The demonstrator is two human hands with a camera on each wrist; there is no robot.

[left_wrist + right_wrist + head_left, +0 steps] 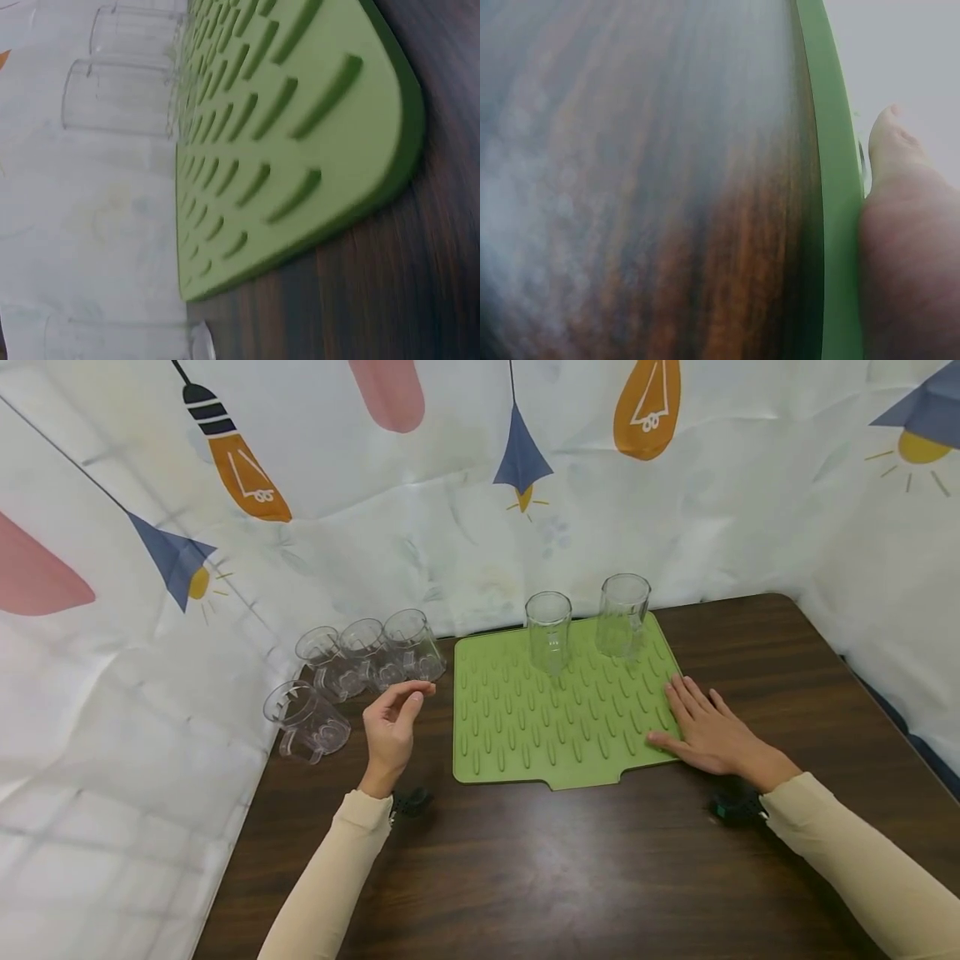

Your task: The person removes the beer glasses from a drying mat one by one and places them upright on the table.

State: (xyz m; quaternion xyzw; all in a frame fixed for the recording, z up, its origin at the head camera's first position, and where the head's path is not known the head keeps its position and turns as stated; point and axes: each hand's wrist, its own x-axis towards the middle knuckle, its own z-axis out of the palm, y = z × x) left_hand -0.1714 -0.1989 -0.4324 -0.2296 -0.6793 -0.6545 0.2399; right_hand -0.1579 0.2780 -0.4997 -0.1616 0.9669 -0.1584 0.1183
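Observation:
My left hand is raised over the dark table beside a group of clear glass mugs, its fingers bent loosely toward the thumb and nothing held. One of these mugs stands just behind its fingertips. A green ridged mat lies to the right, carrying a glass mug and another glass mug near its back edge. Flat on the mat's right edge rests my right hand, fingers spread. In the right wrist view, its thumb lies along the mat's green edge.
The other mugs on the left include a front one, with more behind it. A white curtain printed with lamps hangs behind and to the left of the wooden table. The mat has a tab at its front.

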